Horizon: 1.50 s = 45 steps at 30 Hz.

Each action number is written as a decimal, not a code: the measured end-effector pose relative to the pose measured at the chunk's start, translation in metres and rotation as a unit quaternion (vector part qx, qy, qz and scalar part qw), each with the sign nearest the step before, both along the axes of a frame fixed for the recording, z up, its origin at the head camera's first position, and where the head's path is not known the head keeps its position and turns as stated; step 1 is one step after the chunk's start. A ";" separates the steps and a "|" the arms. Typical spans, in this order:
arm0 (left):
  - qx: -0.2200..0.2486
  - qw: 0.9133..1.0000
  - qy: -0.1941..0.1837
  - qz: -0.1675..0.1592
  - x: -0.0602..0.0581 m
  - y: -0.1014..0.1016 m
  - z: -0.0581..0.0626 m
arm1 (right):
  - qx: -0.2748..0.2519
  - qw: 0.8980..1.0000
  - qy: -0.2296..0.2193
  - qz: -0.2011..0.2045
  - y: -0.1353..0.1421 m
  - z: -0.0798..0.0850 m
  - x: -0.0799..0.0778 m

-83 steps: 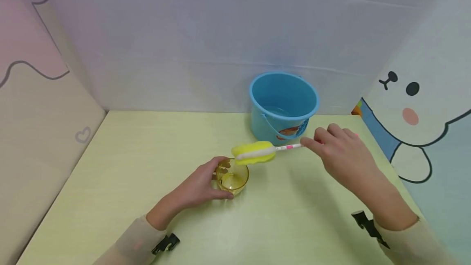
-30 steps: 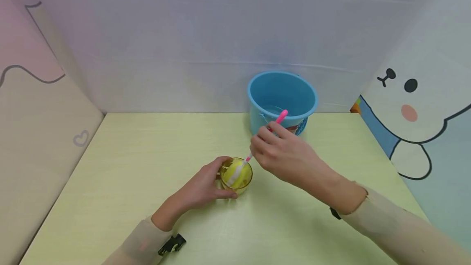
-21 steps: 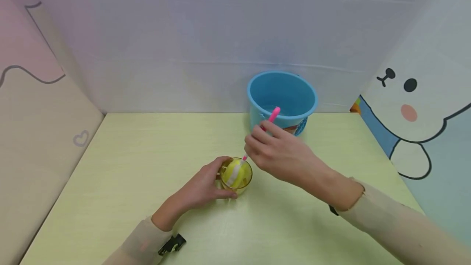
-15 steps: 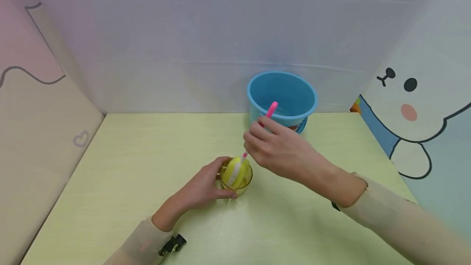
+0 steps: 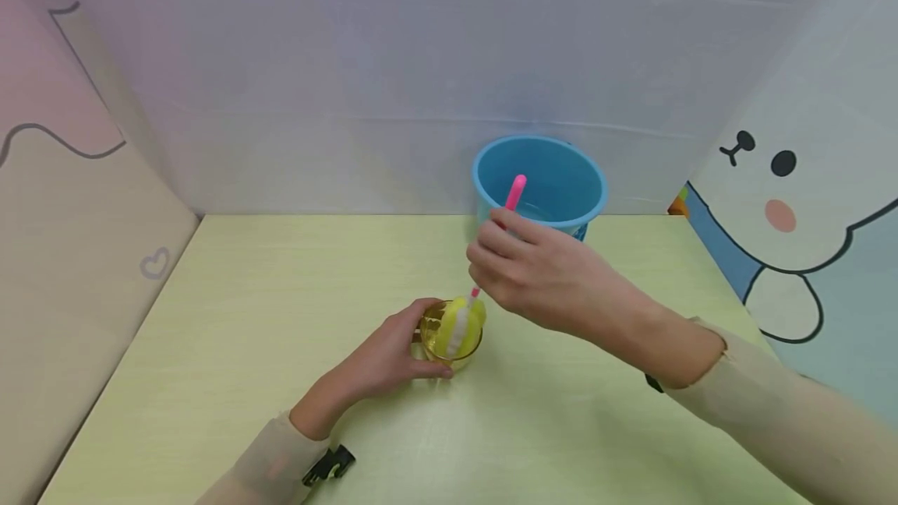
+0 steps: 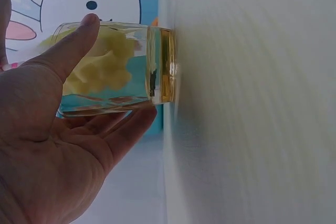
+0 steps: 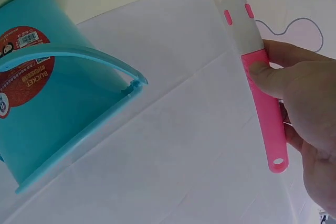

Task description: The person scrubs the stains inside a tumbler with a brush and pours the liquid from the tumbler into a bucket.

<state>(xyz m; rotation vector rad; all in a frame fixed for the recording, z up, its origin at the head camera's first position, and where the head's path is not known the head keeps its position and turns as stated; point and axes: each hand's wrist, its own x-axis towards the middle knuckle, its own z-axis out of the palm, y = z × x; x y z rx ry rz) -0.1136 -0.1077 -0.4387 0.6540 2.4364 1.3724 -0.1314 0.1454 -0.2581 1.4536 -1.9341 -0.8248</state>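
My left hand grips an amber glass cup that stands upright on the table, thumb on the near side and fingers round the far side. In the left wrist view, the glass base is at the tabletop. My right hand pinches the pink-and-white handle of a cup brush, thumb along its pink grip. The brush's yellow-and-white sponge head is inside the glass, tilted, with its top sticking up past the rim. The handle slants up and away, its pink end overlapping the bucket in the head view.
A light blue bucket stands behind my right hand, near the back wall, with a red label and handle showing in the right wrist view. The pale yellow table meets white cloth at the back and printed panels on both sides.
The sponge head went from lying level above the glass to inside it. Over the last half second, my right hand raised the brush slightly and shifted it right. The left hand keeps still.
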 end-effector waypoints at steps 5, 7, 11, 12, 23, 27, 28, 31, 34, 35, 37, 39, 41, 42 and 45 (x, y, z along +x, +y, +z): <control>-0.004 1.000 0.006 0.001 0.000 0.000 -0.001 | -0.006 1.000 -0.019 -0.006 0.004 0.005 0.001; -0.007 1.000 0.007 0.001 0.000 0.000 0.000 | -0.010 1.000 -0.025 -0.006 0.004 0.004 0.001; -0.008 1.000 0.008 0.000 -0.001 0.000 0.000 | -0.018 0.999 -0.030 -0.002 0.003 0.002 0.001; -0.007 1.000 0.008 0.000 -0.001 0.000 0.000 | -0.019 0.999 -0.028 -0.001 0.003 0.001 0.002; 0.016 1.000 -0.002 -0.008 0.000 -0.001 0.001 | -0.007 1.000 0.003 -0.003 -0.006 -0.007 0.005; 0.015 1.000 0.001 -0.008 0.000 -0.001 0.001 | 0.002 1.000 0.008 -0.007 -0.009 -0.011 0.006; 0.014 1.000 0.001 -0.009 0.000 -0.001 0.001 | 0.004 1.000 0.009 -0.007 -0.010 -0.013 0.006; 0.013 1.000 0.004 -0.010 0.000 -0.001 0.001 | 0.008 1.000 0.012 -0.005 -0.013 -0.018 0.006; 0.010 1.000 0.007 -0.010 0.000 -0.001 0.002 | 0.016 1.000 0.014 -0.003 -0.015 -0.023 0.006; 0.009 1.000 0.008 -0.010 0.000 -0.001 0.002 | 0.019 1.000 0.015 -0.003 -0.016 -0.025 0.005; 0.007 1.000 0.009 -0.009 0.000 -0.001 0.002 | 0.023 1.000 0.017 -0.004 -0.017 -0.027 0.005; 0.005 1.000 0.010 -0.008 0.000 0.000 0.002 | 0.026 0.999 0.017 -0.006 -0.017 -0.028 0.005; 0.004 1.000 0.011 -0.008 0.000 0.000 0.001 | 0.027 0.999 0.020 -0.008 -0.018 -0.028 0.004; 0.004 1.000 0.012 -0.008 0.000 0.000 0.001 | 0.028 0.999 0.021 -0.009 -0.018 -0.028 0.004; 0.002 1.000 0.013 -0.008 0.001 0.000 0.001 | 0.030 0.999 0.024 -0.013 -0.018 -0.027 0.004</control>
